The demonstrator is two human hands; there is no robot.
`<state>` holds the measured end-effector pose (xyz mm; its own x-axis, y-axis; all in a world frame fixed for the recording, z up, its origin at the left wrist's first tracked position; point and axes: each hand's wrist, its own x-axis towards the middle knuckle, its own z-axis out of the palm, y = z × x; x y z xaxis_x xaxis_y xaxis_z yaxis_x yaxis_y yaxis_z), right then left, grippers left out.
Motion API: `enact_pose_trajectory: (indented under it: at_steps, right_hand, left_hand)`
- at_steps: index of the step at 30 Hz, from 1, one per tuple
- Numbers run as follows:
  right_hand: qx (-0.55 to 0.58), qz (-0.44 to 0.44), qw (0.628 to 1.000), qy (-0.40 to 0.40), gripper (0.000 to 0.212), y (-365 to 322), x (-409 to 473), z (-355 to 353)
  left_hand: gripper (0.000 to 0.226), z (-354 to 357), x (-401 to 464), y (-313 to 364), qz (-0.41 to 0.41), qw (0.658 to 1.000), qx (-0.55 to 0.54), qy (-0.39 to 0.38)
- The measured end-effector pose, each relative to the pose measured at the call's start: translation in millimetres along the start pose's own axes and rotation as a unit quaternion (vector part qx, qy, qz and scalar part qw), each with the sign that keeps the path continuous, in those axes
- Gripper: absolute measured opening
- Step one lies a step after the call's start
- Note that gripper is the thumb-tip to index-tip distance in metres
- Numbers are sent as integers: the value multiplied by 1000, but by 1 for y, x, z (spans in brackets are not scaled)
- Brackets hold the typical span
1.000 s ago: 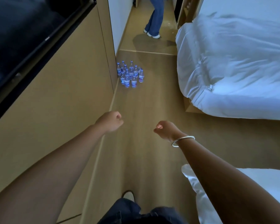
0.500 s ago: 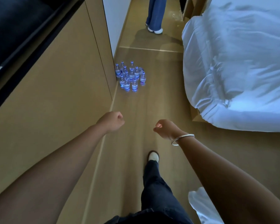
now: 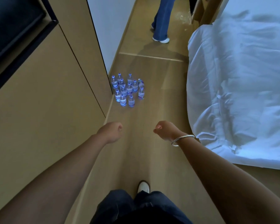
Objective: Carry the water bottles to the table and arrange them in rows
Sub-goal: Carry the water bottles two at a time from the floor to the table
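Note:
Several clear water bottles [image 3: 127, 90] with blue labels and caps stand upright in a tight cluster on the wooden floor, against the corner of the wall panel. My left hand [image 3: 111, 131] is held out ahead of me with its fingers curled into a fist, holding nothing. My right hand [image 3: 166, 129], with a silver bangle on its wrist, is also curled and holds nothing. Both hands hang in the air well short of the bottles. No table is in view.
A tan wall panel [image 3: 47, 94] runs along the left, with a dark screen [image 3: 11, 21] above. A bed with a white duvet [image 3: 239, 88] fills the right. Another person's legs [image 3: 162, 20] stand in the passage beyond. My foot [image 3: 143, 186] is on the floor below.
I have walked forward along the passage, so the bottles are closer and lower in view. Both hands stay curled in the same pose. The white bedding at the lower right has left view.

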<state>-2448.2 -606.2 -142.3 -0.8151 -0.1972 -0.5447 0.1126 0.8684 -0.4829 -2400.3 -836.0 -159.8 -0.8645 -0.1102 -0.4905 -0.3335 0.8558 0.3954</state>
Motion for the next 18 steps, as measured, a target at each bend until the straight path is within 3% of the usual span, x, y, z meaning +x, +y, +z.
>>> enact_pose_trajectory:
  at_steps: [8, 18]
  right_hand:
    - [-18, -3, 1000, -22, 11, -25, 94, -27]
    - [-11, 23, 999, -46, 8, -94, 262, -57]
  left_hand:
    - [29, -42, 88, 5, -14, 998, -60, 18]
    - [7, -124, 256, -6, -13, 996, -88, -9]
